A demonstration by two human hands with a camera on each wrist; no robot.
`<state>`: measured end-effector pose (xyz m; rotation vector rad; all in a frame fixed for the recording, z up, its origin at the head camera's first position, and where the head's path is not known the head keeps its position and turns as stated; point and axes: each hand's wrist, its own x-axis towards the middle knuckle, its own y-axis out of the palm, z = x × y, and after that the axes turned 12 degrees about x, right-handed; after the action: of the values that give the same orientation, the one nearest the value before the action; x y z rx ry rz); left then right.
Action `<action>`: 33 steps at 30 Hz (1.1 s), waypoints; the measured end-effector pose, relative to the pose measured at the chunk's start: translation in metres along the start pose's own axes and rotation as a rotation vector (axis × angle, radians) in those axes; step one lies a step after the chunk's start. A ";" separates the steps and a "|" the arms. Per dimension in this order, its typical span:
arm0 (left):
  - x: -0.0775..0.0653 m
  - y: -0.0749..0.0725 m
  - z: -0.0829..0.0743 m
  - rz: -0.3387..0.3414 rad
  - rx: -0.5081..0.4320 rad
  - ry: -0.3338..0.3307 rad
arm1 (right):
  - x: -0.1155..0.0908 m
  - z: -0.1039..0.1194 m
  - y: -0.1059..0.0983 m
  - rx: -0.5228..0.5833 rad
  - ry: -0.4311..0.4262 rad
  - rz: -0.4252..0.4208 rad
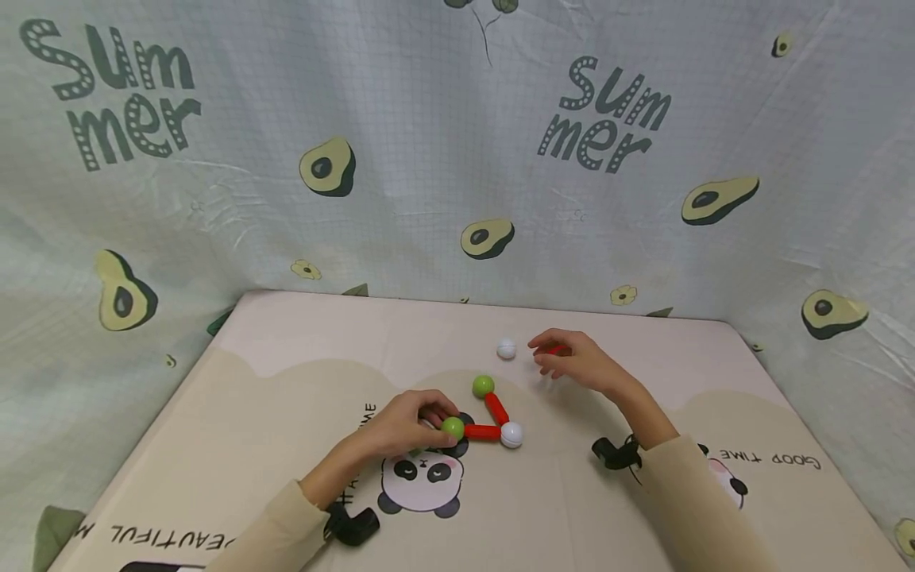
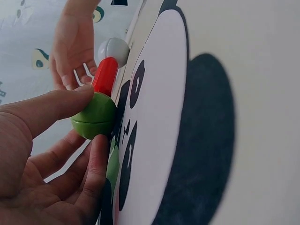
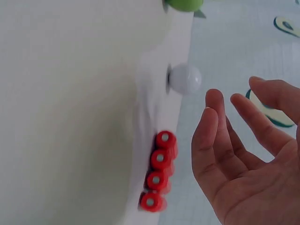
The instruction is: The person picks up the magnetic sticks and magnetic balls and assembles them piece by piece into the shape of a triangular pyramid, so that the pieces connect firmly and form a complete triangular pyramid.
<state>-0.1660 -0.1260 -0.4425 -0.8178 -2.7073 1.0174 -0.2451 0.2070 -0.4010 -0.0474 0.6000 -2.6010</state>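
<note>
My left hand (image 1: 402, 425) pinches a green ball (image 2: 95, 115) between thumb and fingers, low over the printed panda. A red rod (image 1: 482, 432) runs from this ball to a white ball (image 1: 511, 434). From that white ball a second red rod (image 1: 496, 408) leads back to another green ball (image 1: 483, 386), forming an open V. My right hand (image 1: 577, 362) hovers farther back with fingers spread and relaxed, holding nothing. Close to its fingertips lies a loose white ball (image 3: 185, 78). Several red rods (image 3: 160, 158) with silvery ends stand in a row beside the hand, mostly hidden behind it in the head view.
A pale printed cloth covers the table (image 1: 286, 429). Behind it hangs a curtain (image 1: 415, 159) with avocado prints. Black straps with camera mounts (image 1: 616, 453) sit on both wrists.
</note>
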 end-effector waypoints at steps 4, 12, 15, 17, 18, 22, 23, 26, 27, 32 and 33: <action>0.001 0.000 0.000 0.001 -0.002 -0.004 | -0.001 -0.005 -0.015 -0.010 0.028 -0.054; 0.002 0.001 -0.001 0.001 -0.007 -0.020 | -0.002 -0.016 -0.042 -0.107 0.068 -0.177; 0.003 0.001 -0.001 0.005 -0.008 -0.035 | -0.002 -0.021 -0.049 -0.129 0.091 -0.213; 0.003 0.001 -0.001 0.004 -0.009 -0.033 | -0.001 -0.025 -0.053 -0.138 0.107 -0.242; 0.003 0.001 -0.001 0.003 -0.008 -0.033 | -0.001 -0.027 -0.055 -0.146 0.114 -0.252; 0.003 0.002 -0.002 0.000 -0.017 -0.016 | 0.000 -0.035 -0.063 -0.171 0.145 -0.278; 0.003 0.002 -0.003 -0.001 -0.020 -0.013 | 0.000 -0.036 -0.064 -0.174 0.154 -0.279; 0.003 0.002 -0.003 -0.001 -0.024 -0.015 | 0.001 -0.040 -0.069 -0.183 0.180 -0.266; 0.004 0.002 -0.003 0.000 -0.025 -0.015 | 0.001 -0.041 -0.070 -0.180 0.193 -0.263; 0.005 0.002 -0.003 -0.003 -0.022 -0.025 | 0.007 -0.047 -0.072 -0.137 0.247 -0.198; 0.005 0.002 -0.003 -0.004 -0.023 -0.026 | 0.008 -0.047 -0.071 -0.128 0.254 -0.183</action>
<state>-0.1683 -0.1207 -0.4415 -0.8088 -2.7457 1.0053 -0.2901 0.2791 -0.4144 0.1987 0.8890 -2.7637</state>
